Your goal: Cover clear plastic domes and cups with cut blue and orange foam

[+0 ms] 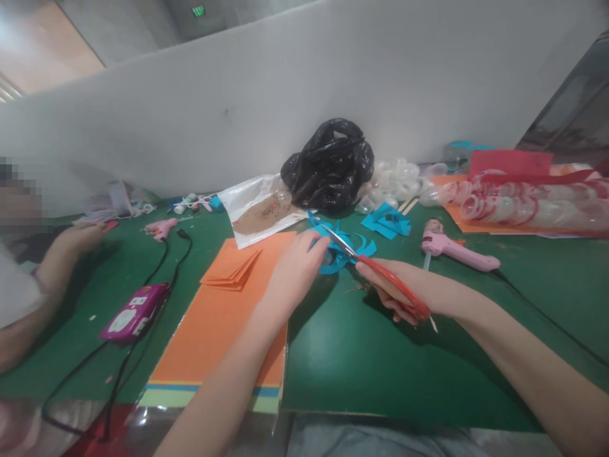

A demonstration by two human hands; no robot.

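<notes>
My left hand (297, 270) pinches a curled, cut piece of bright blue paper (339, 256) at its near side. My right hand (394, 291) grips red-handled scissors (392, 285), and their steel blades (337, 240) reach into the blue paper. Part of the paper lies behind the blades and my fingers. Below my left wrist lies a long sheet of orange card (219, 324), with a folded orange stack (231, 266) on top of it.
Pink glue guns (459, 251) lie on the green mat (342, 362), near loose blue paper (386, 222). A black plastic bag (328, 166) and clear plastic domes (394, 181) stand behind. Red-trimmed rings (523, 206) lie at right. A co-worker's hand (80, 240) rests at left.
</notes>
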